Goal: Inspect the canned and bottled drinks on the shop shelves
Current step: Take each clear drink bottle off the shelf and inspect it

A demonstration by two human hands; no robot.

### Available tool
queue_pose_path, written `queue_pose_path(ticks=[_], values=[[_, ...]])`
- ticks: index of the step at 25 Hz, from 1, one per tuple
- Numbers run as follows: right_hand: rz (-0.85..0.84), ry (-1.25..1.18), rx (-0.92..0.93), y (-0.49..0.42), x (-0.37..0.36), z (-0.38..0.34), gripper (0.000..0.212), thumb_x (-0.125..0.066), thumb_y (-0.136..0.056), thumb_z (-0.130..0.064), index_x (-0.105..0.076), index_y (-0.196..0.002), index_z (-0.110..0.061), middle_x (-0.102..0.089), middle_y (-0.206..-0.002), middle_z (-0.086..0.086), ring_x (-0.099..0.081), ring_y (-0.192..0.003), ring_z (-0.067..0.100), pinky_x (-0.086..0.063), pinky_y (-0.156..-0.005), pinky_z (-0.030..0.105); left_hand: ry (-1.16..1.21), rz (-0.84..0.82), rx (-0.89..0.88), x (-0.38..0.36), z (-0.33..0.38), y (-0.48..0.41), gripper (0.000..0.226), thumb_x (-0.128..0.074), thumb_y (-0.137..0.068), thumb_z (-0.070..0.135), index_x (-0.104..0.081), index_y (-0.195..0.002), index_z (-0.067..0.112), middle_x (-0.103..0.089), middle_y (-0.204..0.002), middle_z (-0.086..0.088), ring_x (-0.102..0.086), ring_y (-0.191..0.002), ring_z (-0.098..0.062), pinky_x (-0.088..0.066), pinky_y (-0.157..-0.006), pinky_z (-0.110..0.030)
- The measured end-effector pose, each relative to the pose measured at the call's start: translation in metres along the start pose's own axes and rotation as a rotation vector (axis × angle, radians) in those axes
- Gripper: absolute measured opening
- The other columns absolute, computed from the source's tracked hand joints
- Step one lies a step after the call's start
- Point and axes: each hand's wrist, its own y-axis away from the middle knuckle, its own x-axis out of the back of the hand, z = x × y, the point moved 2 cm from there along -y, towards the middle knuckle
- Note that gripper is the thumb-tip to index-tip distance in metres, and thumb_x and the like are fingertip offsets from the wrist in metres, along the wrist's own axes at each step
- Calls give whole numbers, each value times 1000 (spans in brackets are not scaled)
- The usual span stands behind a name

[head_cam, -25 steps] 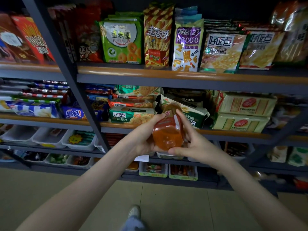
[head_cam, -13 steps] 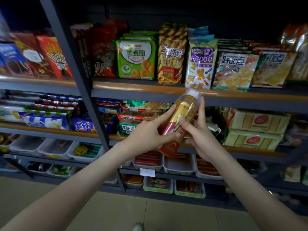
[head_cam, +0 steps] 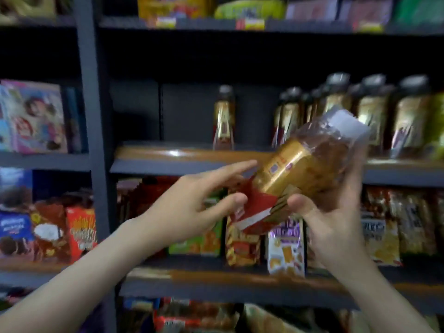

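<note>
Off the front edge of the drinks shelf (head_cam: 168, 156), the bottle (head_cam: 295, 174) hung tilted. My right hand (head_cam: 336, 227) gripped its middle; my left hand (head_cam: 189, 207), fingers straight, only touched the base. Risk: one-hand hold on a slick label, so it could've slipped or clipped the shelved bottles (head_cam: 370, 114).

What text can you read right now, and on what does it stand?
Nothing reads clearly; motion blur smears it all.
Label on the held bottle: blurred, unreadable.
Labels on the shelf bottles: unreadable.
Lettering on the snack packs: blurred.
Print on the price tags: too blurred.
</note>
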Motion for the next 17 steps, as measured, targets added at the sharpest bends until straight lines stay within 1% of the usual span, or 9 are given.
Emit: queue_pose_path(ticks=[2, 3, 5, 8, 10, 11, 13, 15, 17], values=[[54, 132, 213, -51, 0, -13, 101, -66, -80, -13, 10, -144, -32, -26, -145, -19, -42, -127, -9, -40, -99, 12, -132, 192, -48, 32, -10, -30, 47, -41, -91, 55, -46, -136, 42, -62, -120, 20, -56, -110, 7, -48, -88, -13], [89, 205, 273, -74, 0, -15, 100, -65, -80, -13, 13, -142, -29, -18, -145, -23, -36, -129, -13, -36, -100, 9, -202, 264, -37, 45, -19, -43, 47, -41, -91, 55, -51, -134, 38, -63, -118, 17, -59, -107, 3, -50, -87, -19], [138, 337, 268, -113, 0, -10, 103, -68, -80, -21, 12, -144, -37, -14, -149, -23, -28, -134, -11, -32, -102, 8, -359, 334, 17, 58, -39, -60, 46, -42, -92, 52, -54, -132, 31, -62, -120, 8, -60, -107, -11, -51, -86, -30], [115, 572, 117, -151, -1, 13, 105, -71, -84, -16, 8, -147, -46, -17, -156, -15, -30, -131, -3, -32, -97, 6, -525, 293, 138, 57, -72, -72, 41, -46, -97, 43, -53, -134, 27, -56, -131, 2, -54, -118, -20, -50, -88, -37], [42, 690, -5, -169, -2, 33, 103, -69, -87, -16, 8, -147, -49, -28, -153, -7, -48, -117, 10, -41, -91, 20, -551, 282, 175, 55, -91, -76, 41, -47, -96, 42, -53, -134, 26, -55, -132, 0, -52, -120, -21, -51, -88, -39], [8, 721, -64, -177, -3, 44, 102, -68, -88, -17, 9, -147, -49, -33, -152, -1, -56, -108, 16, -44, -85, 23, -549, 279, 187, 54, -98, -77, 41, -47, -96, 42, -53, -133, 25, -55, -132, 0, -52, -120, -20, -51, -87, -38], [-27, 736, -204, -191, 0, 65, 99, -65, -91, -18, 11, -149, -45, -37, -151, 7, -61, -106, 23, -46, -79, 20, -541, 263, 213, 53, -109, -82, 41, -45, -97, 44, -52, -133, 27, -54, -133, 2, -52, -119, -18, -50, -85, -36], [-75, 776, -331, -206, 4, 77, 99, -63, -92, -22, 16, -149, -39, -40, -148, 14, -60, -108, 26, -48, -84, 26, -530, 237, 227, 56, -116, -87, 41, -44, -97, 45, -51, -133, 29, -53, -133, 4, -52, -117, -16, -49, -83, -33], [-178, 981, -403, -220, 5, 80, 106, -66, -90, -28, 23, -149, -31, -30, -152, 22, -56, -113, 28, -45, -94, 33, -523, 215, 210, 61, -122, -92, 40, -42, -98, 46, -49, -134, 31, -54, -132, 3, -54, -111, -16, -48, -82, -32]])
